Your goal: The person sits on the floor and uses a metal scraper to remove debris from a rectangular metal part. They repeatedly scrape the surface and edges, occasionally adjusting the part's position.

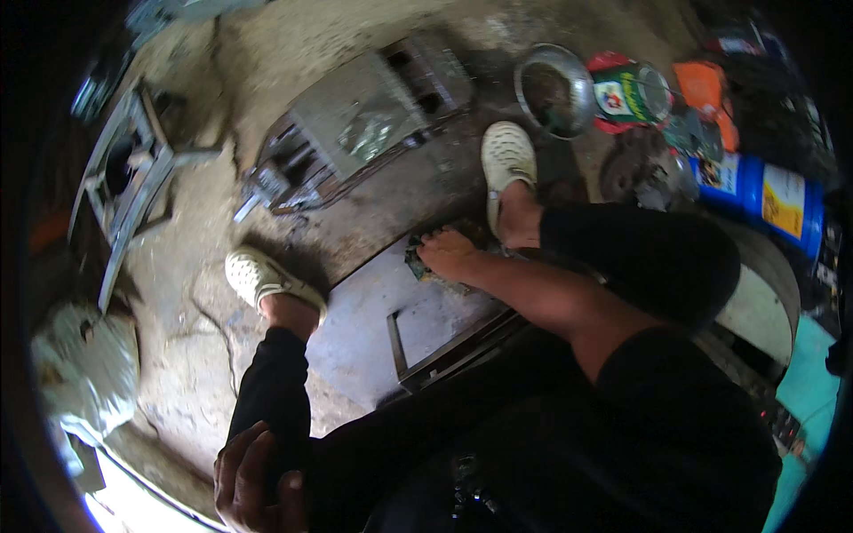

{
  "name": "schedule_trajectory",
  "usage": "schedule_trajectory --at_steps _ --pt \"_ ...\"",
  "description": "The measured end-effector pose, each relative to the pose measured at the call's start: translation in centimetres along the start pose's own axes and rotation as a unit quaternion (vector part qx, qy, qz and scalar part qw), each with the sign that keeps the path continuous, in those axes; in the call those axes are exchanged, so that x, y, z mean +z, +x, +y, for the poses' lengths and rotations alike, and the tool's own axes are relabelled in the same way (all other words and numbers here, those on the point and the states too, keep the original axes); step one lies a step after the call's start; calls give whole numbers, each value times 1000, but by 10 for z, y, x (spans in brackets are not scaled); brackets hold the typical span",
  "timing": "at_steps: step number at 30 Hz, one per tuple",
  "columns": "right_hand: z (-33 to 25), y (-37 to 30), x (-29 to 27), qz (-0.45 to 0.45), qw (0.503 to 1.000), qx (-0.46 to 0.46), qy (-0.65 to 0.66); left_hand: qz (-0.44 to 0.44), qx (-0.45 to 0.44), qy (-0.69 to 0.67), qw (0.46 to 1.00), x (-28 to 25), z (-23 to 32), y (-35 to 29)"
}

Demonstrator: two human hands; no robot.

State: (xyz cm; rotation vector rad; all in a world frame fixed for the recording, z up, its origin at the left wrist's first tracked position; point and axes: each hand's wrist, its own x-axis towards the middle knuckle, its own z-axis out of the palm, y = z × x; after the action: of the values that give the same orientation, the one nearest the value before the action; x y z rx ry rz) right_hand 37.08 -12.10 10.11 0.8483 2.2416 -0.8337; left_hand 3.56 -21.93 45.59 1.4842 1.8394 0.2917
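Note:
My right hand [451, 256] presses down on a crumpled, dark greenish rag [428, 268], its fingers bent over it. Under the rag lies a flat grey metal sheet [355, 324], near my right foot. A dark angled metal frame [398, 346] rests on the sheet, close to my legs. At the lower left, my left hand [249, 484] lies over my left knee with the thumb apart from the fingers and nothing visible in it. The palm side of both hands is hidden.
A large grey machine vise [355, 111] lies on the floor ahead. To its right are a metal bowl [555, 89], a green tin [635, 93] and a blue bucket [764, 197]. A metal stand [138, 169] and a plastic sack [84, 369] are on the left.

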Motion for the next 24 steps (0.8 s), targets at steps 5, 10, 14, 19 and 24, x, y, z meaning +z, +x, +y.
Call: schedule_trajectory --at_steps 5,10,14,19,24 --pt "18 -11 -43 -112 992 -16 61 -12 51 21 998 0 20 21" --pt "114 -72 -210 71 997 -23 -22 -27 53 37 998 3 32 39" --pt "267 -234 -271 -50 979 180 -82 -23 -14 47 999 7 15 54" --pt "406 -369 -136 176 886 428 -20 32 -128 40 990 14 -35 56" --pt "461 -371 31 151 791 589 70 53 -217 136 965 17 -77 36"
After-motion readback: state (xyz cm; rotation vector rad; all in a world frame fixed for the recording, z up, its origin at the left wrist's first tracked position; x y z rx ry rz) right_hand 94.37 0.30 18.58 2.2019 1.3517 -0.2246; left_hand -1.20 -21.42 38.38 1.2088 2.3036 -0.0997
